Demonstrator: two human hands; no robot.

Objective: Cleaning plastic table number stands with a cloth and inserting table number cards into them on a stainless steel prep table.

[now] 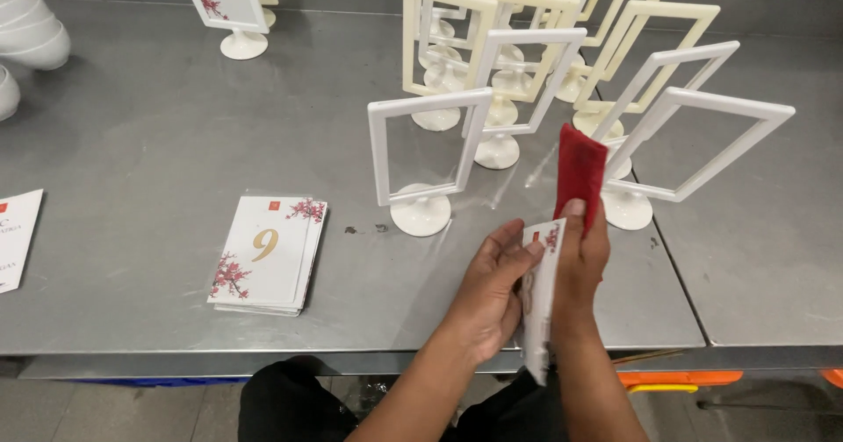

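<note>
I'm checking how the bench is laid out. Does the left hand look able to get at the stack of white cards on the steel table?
Probably yes: bare table lies between the left hand and the stack of cards, though that hand now holds a white card.

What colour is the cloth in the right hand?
Red; the cloth in the right hand shows clearly in the head view.

Grey steel table (158, 143) with a dull sheen under soft overhead light (a seam running down its right part). Below the front edge, grey floor (105, 411) and an orange bar (676, 378).
</note>
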